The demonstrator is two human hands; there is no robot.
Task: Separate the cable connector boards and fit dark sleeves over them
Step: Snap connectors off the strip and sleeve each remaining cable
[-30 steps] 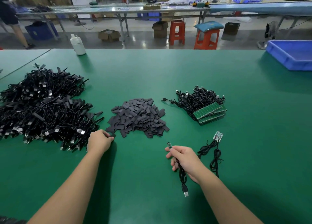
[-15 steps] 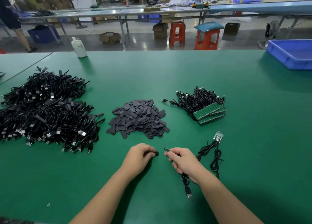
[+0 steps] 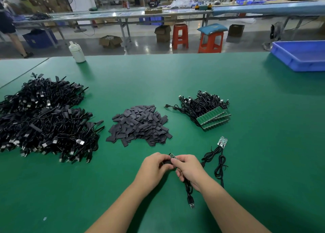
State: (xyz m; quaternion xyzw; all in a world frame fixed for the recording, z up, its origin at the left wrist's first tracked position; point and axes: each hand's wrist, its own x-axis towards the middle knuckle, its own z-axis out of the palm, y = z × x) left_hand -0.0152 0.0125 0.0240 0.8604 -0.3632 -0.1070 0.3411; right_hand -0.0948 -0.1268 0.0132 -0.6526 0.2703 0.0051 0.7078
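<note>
My right hand [image 3: 188,167] pinches a black USB cable [image 3: 188,188] near its small green connector board [image 3: 172,156], which sticks up between both hands. My left hand [image 3: 154,166] holds a dark sleeve [image 3: 167,162] right against the board's end. The cable's USB plug [image 3: 192,204] hangs down below my right wrist. A heap of dark sleeves [image 3: 139,125] lies just beyond my hands. To its right sits a bundle of cables with joined green boards [image 3: 212,117]. Two separated boards with cables [image 3: 222,142] lie right of my hands.
A large pile of black cables with sleeves fitted [image 3: 44,120] covers the left of the green table [image 3: 263,144]. A white bottle [image 3: 77,52] stands at the far edge, a blue tray [image 3: 299,55] at the far right. Stools and benches stand beyond.
My left hand picked a sleeve from the heap's near left edge and carried it right. It now meets my right hand at the board. The right hand barely moved.
</note>
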